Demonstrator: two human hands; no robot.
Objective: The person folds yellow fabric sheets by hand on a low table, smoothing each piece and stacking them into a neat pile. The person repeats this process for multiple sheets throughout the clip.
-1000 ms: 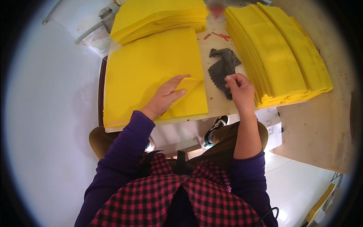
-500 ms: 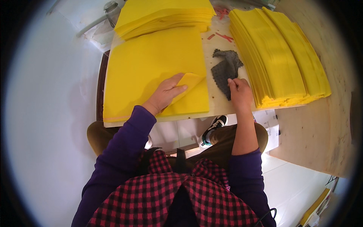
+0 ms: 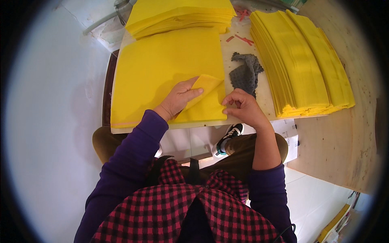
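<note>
Yellow, thin and limp, the large square fabric sheet [image 3: 162, 73] lying flat on the pale bench [image 3: 265, 91] looks light and best taken at its near right corner, where the left hand [image 3: 178, 99] lifts the fold and the right hand [image 3: 241, 106] pinches the edge with clenched fingers [image 3: 227, 101].

We're in a small workshop, prob. a packing or paper-goods shop: bare plywood counter [image 3: 324, 137] w/ tall stacks of identical yellow sheets [image 3: 302, 65] at 2 o'clock and more [image 3: 178, 14] at 12, red scrap strips [image 3: 243, 38] at 1, grey rag [image 3: 245, 73] beside them.
</note>
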